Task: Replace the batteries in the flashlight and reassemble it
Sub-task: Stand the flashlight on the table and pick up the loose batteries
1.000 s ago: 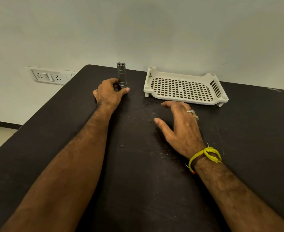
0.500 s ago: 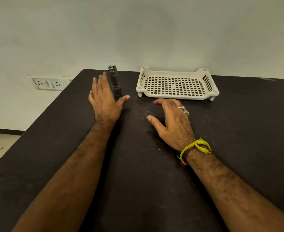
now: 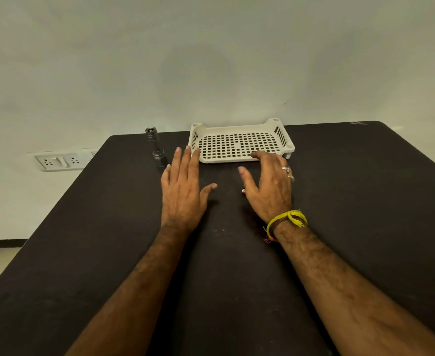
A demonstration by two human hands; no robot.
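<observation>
A grey metal flashlight (image 3: 156,147) stands upright near the far left edge of the black table (image 3: 365,201). My left hand (image 3: 183,188) lies flat and open on the table to the right of the flashlight, apart from it. My right hand (image 3: 270,186) rests on the table with fingers spread and slightly curled, its fingertips at the front rim of a white perforated tray (image 3: 239,143). A small red-tipped object (image 3: 243,191) peeks out under the right thumb's base; I cannot tell what it is. No batteries are visible.
The white tray stands at the table's far edge against a pale wall, with nothing in it. A wall socket plate (image 3: 57,161) sits left of the table. The floor shows beyond the table's left edge.
My left hand let go of the standing flashlight, opened, and slid right and back from it. My right hand stayed spread near the tray. The view tilted upward.
</observation>
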